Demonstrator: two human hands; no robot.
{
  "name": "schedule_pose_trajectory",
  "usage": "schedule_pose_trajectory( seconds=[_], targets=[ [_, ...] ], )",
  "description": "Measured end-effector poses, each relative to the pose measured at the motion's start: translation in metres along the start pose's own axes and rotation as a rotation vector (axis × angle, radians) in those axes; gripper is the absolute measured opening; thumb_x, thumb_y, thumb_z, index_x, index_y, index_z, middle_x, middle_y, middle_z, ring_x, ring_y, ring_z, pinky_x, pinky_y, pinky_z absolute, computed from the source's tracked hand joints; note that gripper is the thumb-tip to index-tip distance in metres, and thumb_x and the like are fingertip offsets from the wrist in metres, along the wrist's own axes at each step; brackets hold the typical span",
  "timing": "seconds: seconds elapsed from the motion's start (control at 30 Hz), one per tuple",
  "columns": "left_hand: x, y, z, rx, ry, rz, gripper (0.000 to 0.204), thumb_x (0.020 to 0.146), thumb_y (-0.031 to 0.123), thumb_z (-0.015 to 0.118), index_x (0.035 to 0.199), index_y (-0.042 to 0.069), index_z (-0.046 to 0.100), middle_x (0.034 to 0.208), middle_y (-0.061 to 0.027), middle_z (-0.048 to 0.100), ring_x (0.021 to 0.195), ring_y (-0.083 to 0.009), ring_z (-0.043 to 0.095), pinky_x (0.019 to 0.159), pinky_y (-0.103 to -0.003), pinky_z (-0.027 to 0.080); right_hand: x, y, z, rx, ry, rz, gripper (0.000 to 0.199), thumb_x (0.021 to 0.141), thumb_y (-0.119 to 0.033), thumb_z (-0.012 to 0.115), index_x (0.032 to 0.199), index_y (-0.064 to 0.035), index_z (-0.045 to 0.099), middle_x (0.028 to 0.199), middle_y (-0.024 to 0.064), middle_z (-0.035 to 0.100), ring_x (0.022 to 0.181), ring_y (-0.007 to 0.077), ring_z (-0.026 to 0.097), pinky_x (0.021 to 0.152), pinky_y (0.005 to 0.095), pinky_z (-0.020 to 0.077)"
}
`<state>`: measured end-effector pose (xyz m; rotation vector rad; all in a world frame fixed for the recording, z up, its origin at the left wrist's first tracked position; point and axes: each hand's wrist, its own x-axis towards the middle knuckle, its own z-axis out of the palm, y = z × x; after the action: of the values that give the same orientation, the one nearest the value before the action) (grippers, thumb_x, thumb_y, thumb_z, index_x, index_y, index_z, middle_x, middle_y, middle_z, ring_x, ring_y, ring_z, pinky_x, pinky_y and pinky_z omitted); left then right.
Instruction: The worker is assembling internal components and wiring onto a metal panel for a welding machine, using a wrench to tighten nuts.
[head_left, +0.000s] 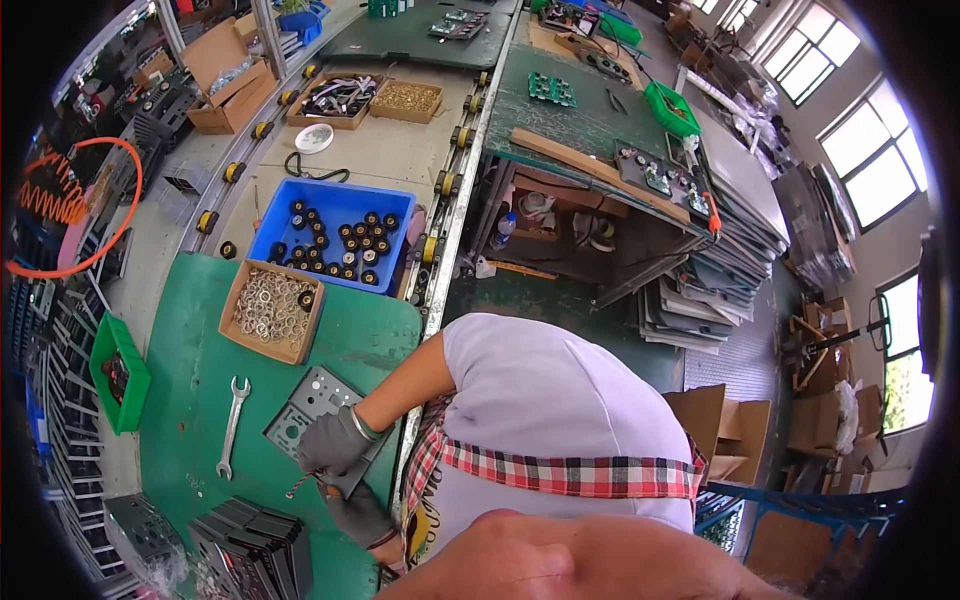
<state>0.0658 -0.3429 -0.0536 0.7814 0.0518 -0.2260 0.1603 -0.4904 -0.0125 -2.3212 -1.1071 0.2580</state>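
Observation:
A grey metal plate with round holes (318, 398) lies on the green work surface, close to my body. My right hand (338, 442), in a grey glove, rests over the plate with its fingers curled; what they hold is hidden under the palm. My left hand (360, 515), gloved too, grips the plate's near end, partly covered by the right. A thin red twisted cord (297, 486) sticks out beside the fingers. Left of the plate lies an open-ended wrench (233, 428). Beyond it, a cardboard box (268, 345) holds metal washers and one black knob-like part.
A blue bin (345, 203) holds several black round parts. Dark stacked plates (250, 545) stand at the near left, with a green tray (118, 375) beyond the table's left edge. A roller rail (440, 225) runs along the right. An orange coiled hose (70, 205) hangs at left.

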Motion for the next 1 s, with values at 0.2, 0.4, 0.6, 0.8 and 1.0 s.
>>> schedule_pose_trajectory(
  seconds=[0.2,0.4,0.6,0.8,1.0],
  targets=[
    [0.000,-0.005,-0.022,-0.053,-0.006,-0.001,0.047,0.091,0.028,0.046,0.123,-0.006,0.041,0.120,-0.0144,0.046,0.112,-0.0216,0.043,0.100,-0.035,0.032,-0.002,-0.011,-0.010,-0.017,-0.053,0.168,0.026,0.070,-0.029,0.062,0.084,-0.0067,0.059,0.081,0.0096,0.058,0.078,0.0287,0.060,0.062,0.0421,0.0489],
    [0.000,-0.004,-0.009,-0.090,0.055,-0.037,0.046,0.091,0.023,0.045,0.126,-0.006,0.038,0.125,-0.0156,0.043,0.115,-0.0236,0.042,0.101,-0.036,0.032,0.003,-0.002,0.010,-0.126,0.009,0.028,0.029,0.071,-0.029,0.062,0.090,-0.0075,0.057,0.087,0.0097,0.056,0.080,0.0281,0.059,0.061,0.0418,0.0496],
    [0.001,-0.004,-0.006,-0.051,0.033,0.021,0.046,0.091,0.023,0.044,0.126,-0.006,0.037,0.126,-0.0159,0.042,0.116,-0.0242,0.041,0.101,-0.037,0.031,0.004,0.003,0.010,-0.021,0.041,-0.007,0.031,0.073,-0.030,0.062,0.093,-0.0070,0.055,0.090,0.0104,0.055,0.083,0.0288,0.058,0.062,0.0416,0.0489],
    [0.006,-0.012,-0.020,-0.096,-0.116,0.064,0.045,0.091,0.024,0.044,0.125,-0.005,0.040,0.125,-0.0151,0.044,0.116,-0.0231,0.042,0.100,-0.036,0.033,-0.006,-0.008,0.003,0.101,0.121,0.224,0.029,0.069,-0.030,0.064,0.083,-0.0052,0.061,0.077,0.0130,0.060,0.076,0.0304,0.061,0.058,0.0421,0.0490],
    [-0.006,-0.003,0.008,0.123,0.127,0.067,0.043,0.088,0.016,0.049,0.127,-0.001,0.040,0.124,-0.0164,0.047,0.115,-0.0266,0.046,0.096,-0.037,0.039,-0.010,-0.013,0.018,0.172,0.279,0.141,0.021,0.073,-0.027,0.056,0.080,-0.0099,0.066,0.079,0.0127,0.063,0.075,0.0308,0.062,0.063,0.0414,0.0491]
  ],
)
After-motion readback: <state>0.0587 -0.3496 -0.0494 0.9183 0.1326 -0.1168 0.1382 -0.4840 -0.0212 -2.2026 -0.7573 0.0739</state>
